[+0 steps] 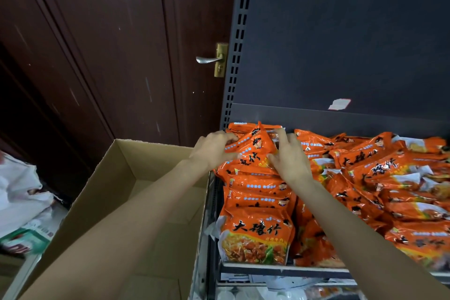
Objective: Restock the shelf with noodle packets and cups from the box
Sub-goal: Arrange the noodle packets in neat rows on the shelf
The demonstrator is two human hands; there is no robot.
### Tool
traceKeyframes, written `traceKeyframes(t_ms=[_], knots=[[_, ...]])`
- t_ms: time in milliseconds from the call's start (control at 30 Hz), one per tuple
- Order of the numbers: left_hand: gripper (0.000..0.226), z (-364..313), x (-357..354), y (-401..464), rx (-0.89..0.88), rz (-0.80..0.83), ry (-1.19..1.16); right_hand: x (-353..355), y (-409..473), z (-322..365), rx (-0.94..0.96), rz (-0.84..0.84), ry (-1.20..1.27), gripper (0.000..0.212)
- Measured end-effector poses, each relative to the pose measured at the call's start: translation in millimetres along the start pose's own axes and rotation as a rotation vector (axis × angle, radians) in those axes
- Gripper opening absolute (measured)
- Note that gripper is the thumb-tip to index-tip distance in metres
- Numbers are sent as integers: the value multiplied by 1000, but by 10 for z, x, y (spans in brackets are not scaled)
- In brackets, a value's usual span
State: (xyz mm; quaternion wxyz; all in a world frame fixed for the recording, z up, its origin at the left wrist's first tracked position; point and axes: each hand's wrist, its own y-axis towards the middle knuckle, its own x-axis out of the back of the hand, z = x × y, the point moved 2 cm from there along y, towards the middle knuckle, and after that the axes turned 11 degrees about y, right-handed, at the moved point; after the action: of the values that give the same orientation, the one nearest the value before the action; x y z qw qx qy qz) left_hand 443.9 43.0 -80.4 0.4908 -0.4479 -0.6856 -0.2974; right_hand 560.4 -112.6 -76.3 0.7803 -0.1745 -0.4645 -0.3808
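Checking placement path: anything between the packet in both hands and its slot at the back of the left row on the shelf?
Nothing visible. The left hand and right hand hold the orange noodle packet directly over the back of the left row, resting against the packets already stacked there. The shelf's back panel lies just behind.

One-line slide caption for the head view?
Both hands settle an orange noodle packet onto the shelf row beside an open cardboard box.
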Motion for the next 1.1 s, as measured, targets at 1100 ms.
traceKeyframes(t_ms=[1100], knots=[[28,68,1,255,55,-148,-208,40,182,138,212,-2,-143,38]])
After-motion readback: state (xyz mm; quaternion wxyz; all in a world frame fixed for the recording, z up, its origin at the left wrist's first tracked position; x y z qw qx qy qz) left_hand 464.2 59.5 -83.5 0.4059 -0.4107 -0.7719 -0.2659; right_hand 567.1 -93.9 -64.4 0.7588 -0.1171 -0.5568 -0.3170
